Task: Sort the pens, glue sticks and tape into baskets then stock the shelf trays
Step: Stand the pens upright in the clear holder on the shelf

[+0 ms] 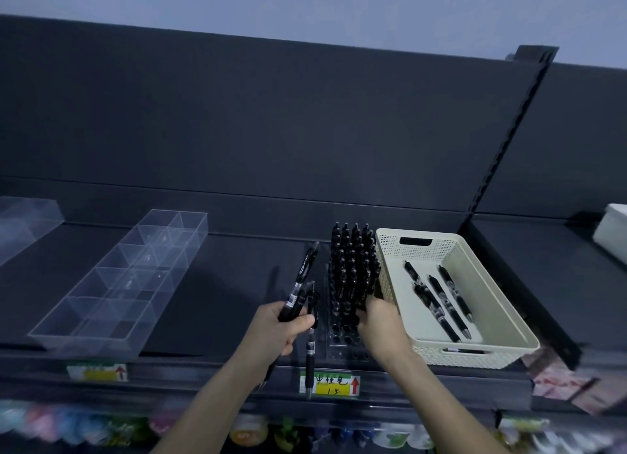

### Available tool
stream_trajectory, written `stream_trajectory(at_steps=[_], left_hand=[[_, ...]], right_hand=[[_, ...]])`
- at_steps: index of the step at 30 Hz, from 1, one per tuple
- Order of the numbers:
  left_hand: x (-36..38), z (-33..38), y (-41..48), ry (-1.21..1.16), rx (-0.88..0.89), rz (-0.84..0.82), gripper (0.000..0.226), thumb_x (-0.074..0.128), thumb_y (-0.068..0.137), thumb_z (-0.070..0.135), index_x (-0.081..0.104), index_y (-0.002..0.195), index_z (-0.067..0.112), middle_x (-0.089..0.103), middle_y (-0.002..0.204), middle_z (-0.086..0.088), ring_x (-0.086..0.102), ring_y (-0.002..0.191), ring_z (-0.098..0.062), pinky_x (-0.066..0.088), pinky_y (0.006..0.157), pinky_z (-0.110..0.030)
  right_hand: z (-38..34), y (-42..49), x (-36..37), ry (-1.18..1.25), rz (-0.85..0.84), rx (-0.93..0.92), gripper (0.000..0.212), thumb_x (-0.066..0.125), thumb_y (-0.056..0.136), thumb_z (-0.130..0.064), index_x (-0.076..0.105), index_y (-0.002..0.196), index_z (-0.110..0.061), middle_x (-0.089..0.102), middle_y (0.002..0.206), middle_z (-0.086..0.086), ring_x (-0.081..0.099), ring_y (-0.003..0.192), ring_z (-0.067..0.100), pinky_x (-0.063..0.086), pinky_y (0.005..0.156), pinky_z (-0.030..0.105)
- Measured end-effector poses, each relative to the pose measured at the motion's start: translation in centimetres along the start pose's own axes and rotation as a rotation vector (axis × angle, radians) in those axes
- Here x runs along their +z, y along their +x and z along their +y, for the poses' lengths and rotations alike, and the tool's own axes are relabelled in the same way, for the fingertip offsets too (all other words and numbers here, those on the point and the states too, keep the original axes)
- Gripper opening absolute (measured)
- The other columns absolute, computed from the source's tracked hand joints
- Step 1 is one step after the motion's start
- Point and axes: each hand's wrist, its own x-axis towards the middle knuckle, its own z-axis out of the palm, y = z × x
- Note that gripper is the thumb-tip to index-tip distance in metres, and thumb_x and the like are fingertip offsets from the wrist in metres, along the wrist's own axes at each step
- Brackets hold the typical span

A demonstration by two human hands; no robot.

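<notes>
My left hand (284, 328) grips a small bunch of black pens (300, 284); one points up and away, another hangs down past the shelf edge. My right hand (380, 321) reaches into a clear pen stand (342, 343) packed with upright black pens (353, 267), its fingers closed around one of them near the stand's front right. To the right stands a cream perforated basket (502, 321) with several black pens (441, 301) lying flat in it.
A clear divided tray (84, 335) lies on the dark shelf (220, 301) to the left, with another clear box (23, 223) at far left. A white container (614, 233) sits at far right. Price labels (336, 384) line the shelf edge; coloured goods fill the shelf below.
</notes>
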Motion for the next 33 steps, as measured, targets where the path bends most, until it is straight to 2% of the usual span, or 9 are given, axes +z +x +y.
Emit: stream_trajectory(at_steps=[5,9,13,15,18,23,27,31,33], left_hand=[[0.3,0.1,0.3,-0.017,-0.003,0.011,0.014,0.065,0.084,0.002,0.058,0.073,0.009,0.039,0.048,0.004,0.032,0.042,-0.006,0.027,0.040,-0.017],[0.7,0.3,0.2,-0.016,-0.005,0.005,0.014,0.065,0.083,0.002,0.058,0.073,0.009,0.038,0.048,0.003,0.032,0.043,-0.007,0.027,0.041,-0.018],[1.1,0.6,0.0,-0.015,0.002,0.002,0.013,0.065,0.083,0.002,0.058,0.074,0.009,0.039,0.046,0.006,0.032,0.043,-0.006,0.026,0.042,-0.018],[1.3,0.7,-0.1,-0.015,0.007,-0.003,0.012,0.065,0.083,0.001,0.059,0.075,0.008,0.040,0.045,0.007,0.033,0.042,-0.005,0.027,0.041,-0.018],[1.5,1.0,0.0,-0.023,0.024,-0.016,0.010,0.065,0.083,0.002,0.060,0.076,0.008,0.044,0.043,0.009,0.034,0.042,-0.005,0.029,0.041,-0.017],[2.4,1.6,-0.1,-0.023,0.062,-0.058,0.006,0.066,0.082,0.003,0.062,0.079,0.006,0.046,0.043,0.010,0.036,0.042,-0.004,0.030,0.043,-0.017],[3.4,2.0,-0.1,0.000,0.072,-0.128,0.018,0.066,0.082,0.002,0.059,0.068,0.010,0.044,0.046,0.008,0.036,0.042,-0.004,0.030,0.041,-0.016],[4.4,2.1,-0.2,0.035,0.078,-0.196,0.019,0.065,0.084,0.003,0.059,0.068,0.011,0.045,0.046,0.009,0.035,0.041,-0.004,0.030,0.041,-0.016],[4.4,2.1,-0.3,0.032,0.084,-0.165,0.010,0.064,0.086,0.009,0.063,0.076,0.007,0.047,0.047,0.009,0.036,0.042,-0.004,0.032,0.043,-0.016]], right_hand=[[-0.1,-0.1,-0.4,0.034,-0.010,0.009,0.015,0.050,0.094,-0.015,0.057,0.087,-0.004,0.065,0.098,0.015,0.061,0.090,0.028,0.038,0.067,0.025],[-0.1,0.0,-0.3,0.012,-0.004,0.004,0.016,0.048,0.094,-0.012,0.045,0.079,-0.007,0.063,0.098,0.016,0.060,0.089,0.031,0.036,0.066,0.026],[0.0,0.0,-0.3,0.012,-0.028,0.001,0.021,0.048,0.093,-0.010,0.046,0.073,-0.007,0.061,0.094,0.015,0.056,0.081,0.029,0.037,0.065,0.027],[0.1,-0.2,-0.5,0.041,-0.028,-0.016,0.014,0.048,0.094,-0.013,0.056,0.086,-0.004,0.063,0.098,0.014,0.059,0.089,0.029,0.038,0.067,0.026],[0.4,-1.2,-1.4,0.073,0.021,-0.066,0.020,0.050,0.094,-0.018,0.059,0.103,-0.003,0.066,0.099,0.012,0.062,0.090,0.026,0.041,0.068,0.025],[0.2,-3.3,-3.8,0.363,0.094,-0.182,0.018,0.060,0.089,-0.019,0.069,0.103,-0.011,0.066,0.087,-0.003,0.057,0.075,0.007,0.040,0.069,0.014],[-0.2,-3.3,-4.9,0.622,0.013,-0.169,0.017,0.063,0.087,-0.019,0.069,0.101,-0.012,0.068,0.091,0.000,0.062,0.086,0.012,0.049,0.082,0.023],[0.2,-3.1,-4.9,0.649,-0.030,-0.196,0.013,0.060,0.088,-0.014,0.066,0.078,-0.009,0.057,0.063,-0.002,0.048,0.055,0.005,0.042,0.058,0.025],[0.8,-3.0,-5.4,0.635,0.026,-0.196,0.018,0.057,0.090,-0.013,0.059,0.072,-0.012,0.054,0.061,-0.001,0.048,0.055,0.010,0.043,0.057,0.032]])
